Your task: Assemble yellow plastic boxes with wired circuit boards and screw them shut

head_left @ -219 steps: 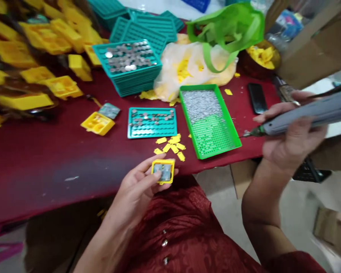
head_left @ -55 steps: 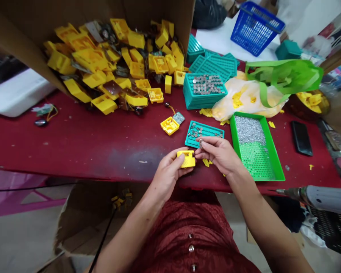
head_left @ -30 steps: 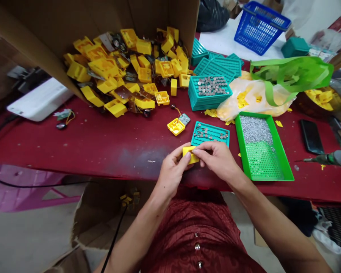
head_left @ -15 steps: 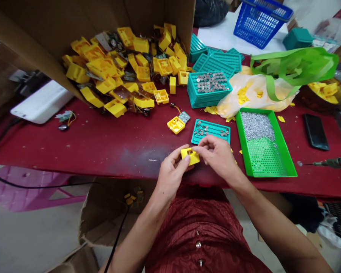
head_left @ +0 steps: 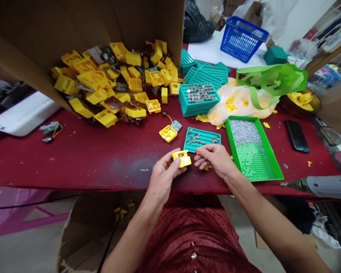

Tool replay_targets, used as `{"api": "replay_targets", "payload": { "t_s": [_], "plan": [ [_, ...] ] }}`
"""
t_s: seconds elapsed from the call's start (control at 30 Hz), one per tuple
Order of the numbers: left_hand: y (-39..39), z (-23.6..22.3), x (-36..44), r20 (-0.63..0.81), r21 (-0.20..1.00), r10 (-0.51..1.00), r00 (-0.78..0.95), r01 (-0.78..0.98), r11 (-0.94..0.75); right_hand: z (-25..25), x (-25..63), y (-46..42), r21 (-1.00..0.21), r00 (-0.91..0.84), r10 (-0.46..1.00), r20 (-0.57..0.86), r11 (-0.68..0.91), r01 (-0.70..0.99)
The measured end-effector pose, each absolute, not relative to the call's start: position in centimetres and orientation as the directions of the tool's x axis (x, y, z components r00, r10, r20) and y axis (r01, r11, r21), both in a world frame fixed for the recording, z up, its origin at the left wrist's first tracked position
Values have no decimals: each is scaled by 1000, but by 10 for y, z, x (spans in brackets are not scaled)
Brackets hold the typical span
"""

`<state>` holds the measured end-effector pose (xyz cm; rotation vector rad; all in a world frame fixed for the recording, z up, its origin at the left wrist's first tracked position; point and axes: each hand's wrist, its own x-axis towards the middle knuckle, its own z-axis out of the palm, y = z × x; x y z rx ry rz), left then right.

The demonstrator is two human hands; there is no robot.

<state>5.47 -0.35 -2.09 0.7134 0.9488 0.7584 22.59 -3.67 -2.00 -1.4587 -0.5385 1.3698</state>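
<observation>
My left hand (head_left: 164,175) is shut on a small yellow plastic casing (head_left: 182,158), its thumb on the front face. My right hand (head_left: 213,160) rests just to the right of the casing, apart from it, with its fingers loosely curled and nothing visible in them. Above my right hand lies a small teal tray (head_left: 203,147) with rows of button cells. Another yellow casing (head_left: 168,133) lies open to the upper left, beside a small circuit board (head_left: 176,125). A green tray (head_left: 236,151) of silver pieces sits right of my right hand.
A tipped cardboard box (head_left: 74,34) spills yellow casings onto the red tablecloth (head_left: 74,159). A stack of teal trays (head_left: 198,100), a plastic bag (head_left: 233,106), a black phone (head_left: 297,135) and a grey rotary tool (head_left: 326,186) lie further out.
My right hand has come off the casing and moved right and down. My left hand keeps the casing. The whole view has shifted slightly, and the rotary tool shows more at the right edge.
</observation>
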Motion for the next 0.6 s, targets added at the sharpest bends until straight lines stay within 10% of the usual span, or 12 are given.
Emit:
{"api": "replay_targets", "payload": {
  "t_s": [0.6],
  "plan": [
    [-7, -32, 54, -334, 875, 837, 433, -188, 446, 0, 207, -35, -957, 211, 935, -284, -261, -131]
  ]
}}
